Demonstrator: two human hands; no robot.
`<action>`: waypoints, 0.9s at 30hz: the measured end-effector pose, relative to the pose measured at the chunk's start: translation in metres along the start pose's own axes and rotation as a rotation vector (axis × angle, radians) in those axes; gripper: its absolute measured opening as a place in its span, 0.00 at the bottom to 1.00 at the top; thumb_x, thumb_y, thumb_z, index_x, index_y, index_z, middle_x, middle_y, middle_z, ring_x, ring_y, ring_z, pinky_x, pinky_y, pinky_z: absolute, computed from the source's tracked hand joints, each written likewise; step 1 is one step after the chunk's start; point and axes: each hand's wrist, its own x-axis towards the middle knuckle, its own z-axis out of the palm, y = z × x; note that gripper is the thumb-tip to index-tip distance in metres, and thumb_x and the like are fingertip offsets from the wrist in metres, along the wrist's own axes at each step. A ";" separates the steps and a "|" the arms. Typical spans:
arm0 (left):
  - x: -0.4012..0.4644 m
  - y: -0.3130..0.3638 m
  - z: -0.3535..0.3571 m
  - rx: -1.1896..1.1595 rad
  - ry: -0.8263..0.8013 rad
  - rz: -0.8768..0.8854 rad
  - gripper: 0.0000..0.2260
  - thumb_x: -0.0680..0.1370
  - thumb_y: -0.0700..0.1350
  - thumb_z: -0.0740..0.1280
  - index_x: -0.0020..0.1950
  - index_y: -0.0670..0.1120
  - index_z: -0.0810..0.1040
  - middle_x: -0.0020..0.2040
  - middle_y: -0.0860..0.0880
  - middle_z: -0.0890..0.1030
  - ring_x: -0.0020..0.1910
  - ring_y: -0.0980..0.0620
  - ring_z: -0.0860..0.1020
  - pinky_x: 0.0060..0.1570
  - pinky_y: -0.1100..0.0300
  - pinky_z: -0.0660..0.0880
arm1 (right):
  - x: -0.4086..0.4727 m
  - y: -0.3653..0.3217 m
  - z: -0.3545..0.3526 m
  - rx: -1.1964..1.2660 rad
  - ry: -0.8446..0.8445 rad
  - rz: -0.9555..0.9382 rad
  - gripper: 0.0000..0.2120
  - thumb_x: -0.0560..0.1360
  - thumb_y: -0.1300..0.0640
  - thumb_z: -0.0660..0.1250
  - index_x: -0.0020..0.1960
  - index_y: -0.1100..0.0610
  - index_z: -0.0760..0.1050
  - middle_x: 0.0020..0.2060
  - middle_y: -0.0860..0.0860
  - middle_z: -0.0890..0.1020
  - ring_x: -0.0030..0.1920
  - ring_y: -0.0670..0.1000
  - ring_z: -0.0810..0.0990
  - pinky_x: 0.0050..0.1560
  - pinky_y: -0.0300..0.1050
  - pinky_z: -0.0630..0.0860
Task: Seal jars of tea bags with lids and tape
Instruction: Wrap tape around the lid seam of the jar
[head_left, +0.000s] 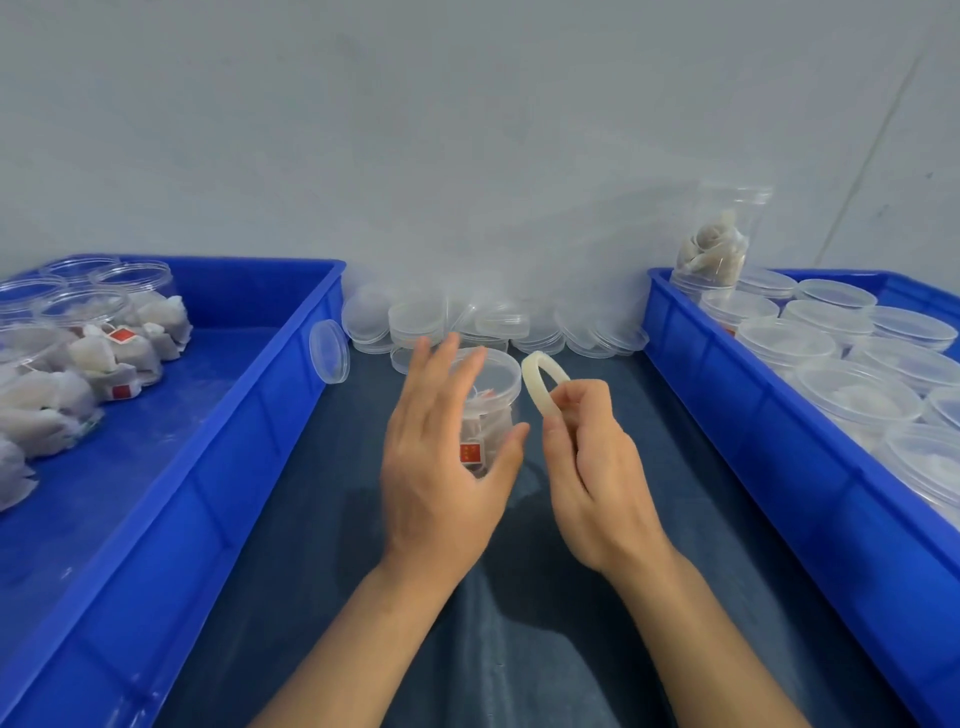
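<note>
No legible text; red tags (471, 451) on tea bags (117, 364) carry marks too blurred to read

**Plastic, paper and cloth**

Your jar (491, 400) is clear, glossy plastic, like the lids (415, 319) by the wall. Your tape (540, 384) is a milky, translucent roll. The bins (291, 364) are smooth blue plastic, dusted white inside. The tea bags (111, 358) look like matt white paper. The tabletop (519, 649) is dark matt cloth.

I see two bright blue bins (218, 415), a dark navy tabletop (519, 623), clear jars (493, 395) holding white tea bags (47, 400) with red tags (121, 335), a milky-white tape roll (540, 382), and a pale grey wall (467, 130).
</note>
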 end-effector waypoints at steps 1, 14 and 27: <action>0.000 0.001 0.001 0.003 0.007 0.051 0.26 0.81 0.49 0.72 0.77 0.44 0.74 0.79 0.46 0.73 0.84 0.46 0.63 0.74 0.41 0.72 | 0.000 -0.002 0.001 -0.030 0.003 -0.038 0.06 0.85 0.46 0.53 0.57 0.46 0.65 0.34 0.40 0.72 0.35 0.48 0.71 0.36 0.50 0.69; 0.001 0.001 0.001 -0.017 0.051 0.027 0.10 0.82 0.41 0.73 0.62 0.41 0.85 0.62 0.49 0.85 0.73 0.46 0.76 0.70 0.46 0.74 | 0.000 -0.010 0.005 -0.261 0.046 -0.263 0.05 0.84 0.62 0.60 0.57 0.60 0.74 0.42 0.46 0.76 0.38 0.47 0.68 0.47 0.47 0.69; 0.021 -0.002 -0.018 -0.154 -0.041 -0.162 0.05 0.80 0.49 0.74 0.47 0.50 0.84 0.47 0.61 0.82 0.55 0.52 0.79 0.56 0.64 0.73 | 0.000 -0.010 -0.005 -0.324 0.013 -0.347 0.09 0.82 0.59 0.59 0.58 0.58 0.75 0.42 0.49 0.76 0.41 0.54 0.73 0.51 0.50 0.72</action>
